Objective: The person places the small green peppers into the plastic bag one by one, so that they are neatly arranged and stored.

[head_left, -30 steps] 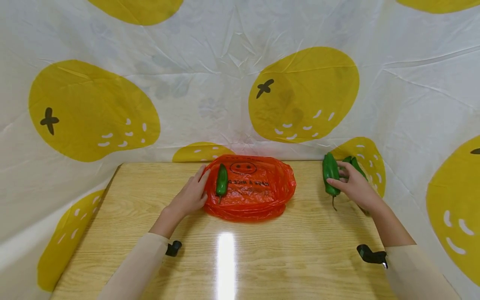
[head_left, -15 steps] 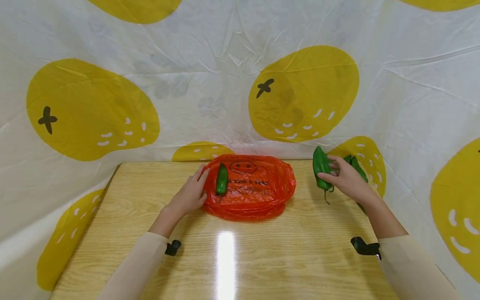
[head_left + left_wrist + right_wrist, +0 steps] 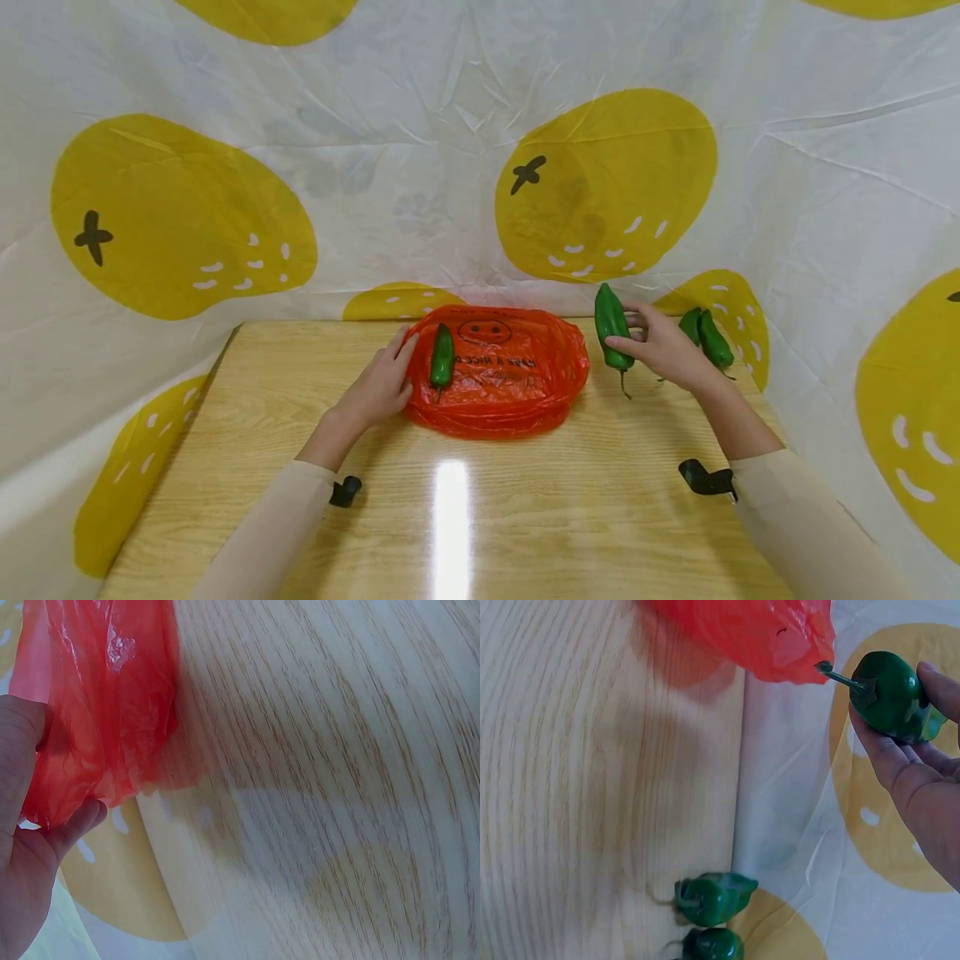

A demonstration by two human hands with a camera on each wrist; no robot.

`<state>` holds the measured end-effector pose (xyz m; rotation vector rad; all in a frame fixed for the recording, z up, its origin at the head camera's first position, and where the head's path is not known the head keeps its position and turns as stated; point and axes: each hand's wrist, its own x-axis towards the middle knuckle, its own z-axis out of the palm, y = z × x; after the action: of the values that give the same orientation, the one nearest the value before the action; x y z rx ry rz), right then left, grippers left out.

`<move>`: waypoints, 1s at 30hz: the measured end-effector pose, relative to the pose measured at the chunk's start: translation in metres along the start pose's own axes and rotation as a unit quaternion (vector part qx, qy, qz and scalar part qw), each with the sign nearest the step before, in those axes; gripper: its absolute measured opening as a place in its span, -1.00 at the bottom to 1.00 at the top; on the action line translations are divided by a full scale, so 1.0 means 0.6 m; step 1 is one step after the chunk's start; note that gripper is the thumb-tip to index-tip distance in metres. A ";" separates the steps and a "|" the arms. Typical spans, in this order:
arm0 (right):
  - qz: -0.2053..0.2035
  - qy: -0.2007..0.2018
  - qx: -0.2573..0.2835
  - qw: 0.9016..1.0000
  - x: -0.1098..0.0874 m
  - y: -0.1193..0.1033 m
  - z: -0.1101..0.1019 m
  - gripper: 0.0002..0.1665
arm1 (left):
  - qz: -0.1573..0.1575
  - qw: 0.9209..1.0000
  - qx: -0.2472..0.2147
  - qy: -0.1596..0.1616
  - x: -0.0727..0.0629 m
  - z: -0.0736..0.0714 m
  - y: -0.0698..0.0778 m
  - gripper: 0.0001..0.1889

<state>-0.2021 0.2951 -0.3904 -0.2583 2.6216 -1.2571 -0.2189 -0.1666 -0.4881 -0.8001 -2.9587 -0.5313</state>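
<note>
A red plastic bag (image 3: 491, 375) with a printed smiling face lies spread in a shallow bowl shape on the wooden table. Inside it, at the left, rests one green pepper (image 3: 442, 357). My left hand (image 3: 378, 379) holds the bag's left edge; in the left wrist view the red film lies between the thumb and a finger (image 3: 79, 821). Just right of the bag, my right hand (image 3: 660, 342) grips a larger green pepper (image 3: 613, 325) above the table, stem pointing down. The right wrist view shows thumb and fingers round this pepper (image 3: 889, 697).
Two more green peppers (image 3: 715, 339) lie at the table's back right corner. A white cloth (image 3: 420, 200) printed with yellow fruit hangs behind and along both sides. The wooden table (image 3: 555, 517) reaches toward the person, with a bright glare strip at front.
My right hand has carried the large green pepper left and slightly up, away from the other peppers and toward the bag. The left hand has stayed at the bag's edge.
</note>
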 end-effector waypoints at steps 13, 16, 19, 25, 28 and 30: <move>-0.028 -0.038 0.030 0.998 0.031 -0.027 0.022 -0.08 | 0.007 1.000 0.003 0.001 0.002 -0.002 0.002 -0.18; -0.032 -0.043 0.010 0.999 0.040 -0.033 0.027 -0.09 | 0.012 1.000 0.005 0.003 0.002 -0.001 0.004 -0.18; -0.037 -0.048 -0.010 0.998 0.053 -0.039 0.035 -0.11 | 0.016 1.000 0.008 0.009 0.001 -0.001 0.004 -0.18; -0.042 -0.068 -0.035 0.996 0.081 -0.051 0.054 -0.14 | 0.029 0.999 0.006 0.023 0.002 0.001 0.004 -0.16; -0.047 -0.079 -0.029 0.995 0.093 -0.058 0.065 -0.15 | 0.027 0.999 0.006 0.023 0.002 0.001 0.004 -0.16; -0.046 -0.082 -0.034 0.995 0.099 -0.064 0.074 -0.17 | 0.028 0.999 0.005 0.022 0.000 0.002 0.004 -0.17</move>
<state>-0.2446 0.2234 -0.3945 -0.4792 2.5398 -1.1223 -0.2178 -0.1642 -0.4882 -0.8550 -2.8877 -0.5222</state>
